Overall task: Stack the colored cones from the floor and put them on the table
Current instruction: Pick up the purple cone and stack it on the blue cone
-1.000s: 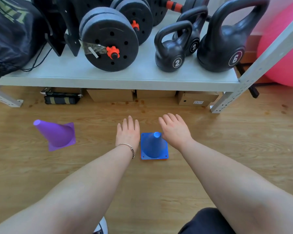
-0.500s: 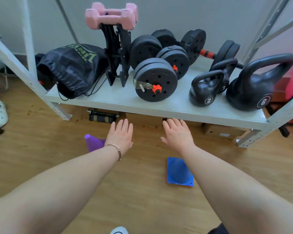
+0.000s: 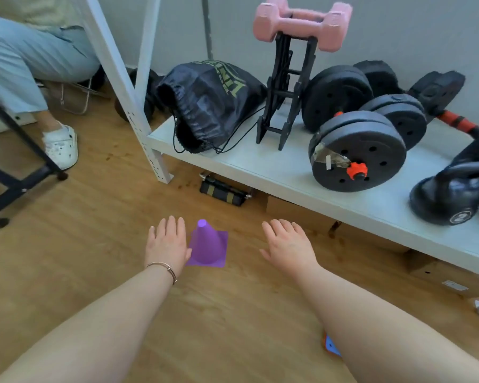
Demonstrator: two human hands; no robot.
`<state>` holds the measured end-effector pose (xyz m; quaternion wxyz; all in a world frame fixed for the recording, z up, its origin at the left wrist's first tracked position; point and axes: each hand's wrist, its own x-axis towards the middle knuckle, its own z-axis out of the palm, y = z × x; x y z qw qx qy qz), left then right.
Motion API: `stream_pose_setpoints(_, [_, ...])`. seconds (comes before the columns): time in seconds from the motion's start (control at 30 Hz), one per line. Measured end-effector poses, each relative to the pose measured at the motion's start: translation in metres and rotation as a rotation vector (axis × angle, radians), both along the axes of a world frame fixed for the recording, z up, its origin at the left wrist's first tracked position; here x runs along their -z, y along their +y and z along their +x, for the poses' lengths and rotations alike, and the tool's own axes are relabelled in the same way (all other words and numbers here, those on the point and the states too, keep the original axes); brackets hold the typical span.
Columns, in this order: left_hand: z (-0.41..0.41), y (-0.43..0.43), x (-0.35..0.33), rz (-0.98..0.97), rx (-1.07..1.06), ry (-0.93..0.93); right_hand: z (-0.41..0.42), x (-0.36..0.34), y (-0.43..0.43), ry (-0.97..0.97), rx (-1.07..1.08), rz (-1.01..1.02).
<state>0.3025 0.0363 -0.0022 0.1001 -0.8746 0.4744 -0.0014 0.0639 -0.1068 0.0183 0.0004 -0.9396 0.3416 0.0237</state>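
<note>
A purple cone stands upright on the wooden floor between my two hands. My left hand is open, palm down, its thumb side right against the cone's left edge. My right hand is open too, fingers spread, a short way to the cone's right and holding nothing. A corner of the blue cone with an orange base beneath it peeks out from under my right forearm; the rest is hidden.
A low white shelf runs along the right with weight plates, kettlebells, a black bag and pink dumbbells. Cardboard boxes lie under it. A seated person's leg and white shoe and a black frame are at left.
My view and both hands have shifted left, away from the blue cone to the purple one. The blue cone now lies behind, under my right forearm.
</note>
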Motion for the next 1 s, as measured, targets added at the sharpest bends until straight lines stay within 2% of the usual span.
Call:
stream_pose_setpoints(0.3, [0.033,-0.019,0.074,0.076,0.036,0.114,0.1,0.064,-0.012,0.055,-0.09,0.145])
stream_pose_setpoints(0.47, [0.033,-0.019,0.091,0.055,-0.039,0.239,0.131,0.09,-0.004,0.102,-0.119,0.237])
stream_pose_setpoints(0.67, [0.033,-0.033,0.089,0.116,0.022,0.322,0.148,0.101,-0.005,0.088,-0.052,0.33])
stream_pose_setpoints(0.87, [0.034,-0.049,0.081,-0.02,-0.004,0.516,0.15,0.101,-0.01,0.054,0.009,0.497])
stream_pose_setpoints(1.0, [0.032,-0.05,0.087,-0.163,-0.11,0.694,0.14,0.108,-0.011,-0.014,0.044,0.585])
